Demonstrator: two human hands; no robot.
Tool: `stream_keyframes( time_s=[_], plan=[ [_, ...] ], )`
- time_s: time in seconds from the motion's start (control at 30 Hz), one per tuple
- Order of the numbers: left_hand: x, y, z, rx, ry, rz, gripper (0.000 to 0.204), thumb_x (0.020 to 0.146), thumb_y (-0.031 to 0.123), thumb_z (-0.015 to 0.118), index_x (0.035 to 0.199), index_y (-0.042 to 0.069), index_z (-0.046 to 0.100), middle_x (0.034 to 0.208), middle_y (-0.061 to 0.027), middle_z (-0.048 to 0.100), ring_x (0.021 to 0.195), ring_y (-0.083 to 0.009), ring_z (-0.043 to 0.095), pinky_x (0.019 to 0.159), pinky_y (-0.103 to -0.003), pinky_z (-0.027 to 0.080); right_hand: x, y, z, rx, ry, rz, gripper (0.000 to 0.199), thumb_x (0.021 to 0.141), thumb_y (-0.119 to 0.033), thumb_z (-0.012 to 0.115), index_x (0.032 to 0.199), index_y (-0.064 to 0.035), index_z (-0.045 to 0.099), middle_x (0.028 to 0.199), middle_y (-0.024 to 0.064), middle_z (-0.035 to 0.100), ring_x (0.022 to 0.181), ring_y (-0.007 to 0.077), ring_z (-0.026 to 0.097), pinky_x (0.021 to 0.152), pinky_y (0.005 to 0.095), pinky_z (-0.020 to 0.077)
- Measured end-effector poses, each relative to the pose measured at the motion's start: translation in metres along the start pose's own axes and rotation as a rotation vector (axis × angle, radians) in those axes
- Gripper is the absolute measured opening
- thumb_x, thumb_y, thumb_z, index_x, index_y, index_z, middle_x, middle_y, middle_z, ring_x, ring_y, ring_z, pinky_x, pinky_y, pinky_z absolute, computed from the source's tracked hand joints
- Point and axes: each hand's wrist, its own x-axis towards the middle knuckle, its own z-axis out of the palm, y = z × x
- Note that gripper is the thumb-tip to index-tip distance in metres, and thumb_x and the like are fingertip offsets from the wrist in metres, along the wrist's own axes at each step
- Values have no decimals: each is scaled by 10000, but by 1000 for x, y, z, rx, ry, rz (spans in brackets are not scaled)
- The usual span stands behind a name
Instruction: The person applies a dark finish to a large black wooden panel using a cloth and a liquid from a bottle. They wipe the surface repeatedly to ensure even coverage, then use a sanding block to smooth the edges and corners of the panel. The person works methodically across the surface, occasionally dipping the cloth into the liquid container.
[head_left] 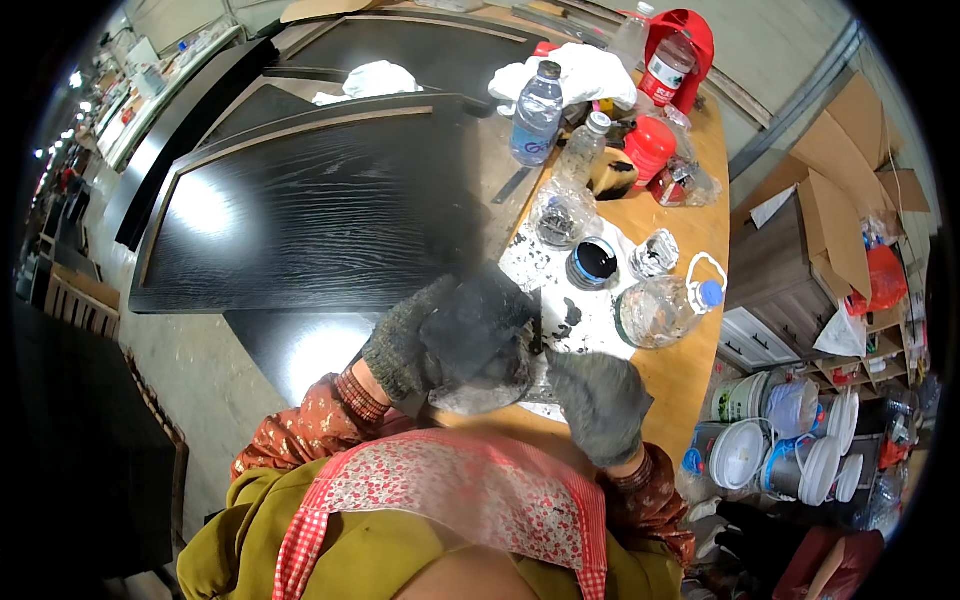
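Observation:
Both my hands wear dark grey knit gloves and meet low over the table's near edge. My left hand is closed around a dark, blurred mass whose kind I cannot make out. Under it shows a clear, crinkled plastic piece, partly hidden. My right hand is just to the right, its fingers bent together toward the left; what they hold, if anything, is hidden. Beyond my hands lies a black wood-grain panel with a pale strip along its edge. An open cup of black liquid stands on a black-stained white sheet.
Right of the cup are a crumpled foil-like cup and a clear jug with a blue cap. Bottles, a red container and a sponge crowd the back. Buckets and cardboard boxes fill the right.

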Motion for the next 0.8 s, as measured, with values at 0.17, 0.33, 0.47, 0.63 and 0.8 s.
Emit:
stream_keyframes(
  time_s=[0.17, 0.33, 0.47, 0.63, 0.8],
  plan=[
    [-2, -2, -5, 398, 195, 45, 448, 1014, 304, 422, 1376, 42, 453, 1312, -146, 557, 1197, -307, 550, 1052, -440, 432, 3, 39, 28, 388, 150, 441, 224, 933, -241, 612, 952, -24, 665, 691, 15, 598, 574, 85, 527, 507, 235, 417],
    [-9, -5, 3, 457, 132, 55, 404, 988, 258, 526, 1292, -8, 513, 1248, -128, 594, 1072, -212, 618, 924, -337, 525, 3, 51, 21, 610, 111, 672, 193, 929, -209, 626, 956, -21, 661, 722, 9, 606, 584, 57, 522, 483, 195, 402],
    [-2, -2, -14, 154, 157, -82, 422, 994, 267, 510, 1306, -18, 497, 1261, -144, 586, 1104, -234, 610, 951, -357, 513, -2, 47, 36, 435, 74, 369, 190, 931, -188, 628, 999, -15, 665, 763, 14, 626, 610, 59, 526, 526, 212, 422],
    [0, -6, -6, 114, 115, -85, 402, 1004, 258, 474, 1307, -4, 504, 1262, -160, 586, 1125, -258, 598, 969, -394, 500, 2, 45, 25, 424, 180, 470, 231, 933, -228, 627, 1024, -19, 666, 769, 44, 648, 623, 70, 547, 537, 223, 430],
    [-6, -1, -4, 565, 144, 37, 378, 1019, 232, 417, 1316, 14, 501, 1283, -153, 571, 1175, -274, 559, 1011, -424, 460, 1, 17, 18, -580, -161, -55, 276, 853, -180, 598, 1077, -33, 661, 897, 84, 631, 715, 197, 585, 591, 358, 465]
  ],
)
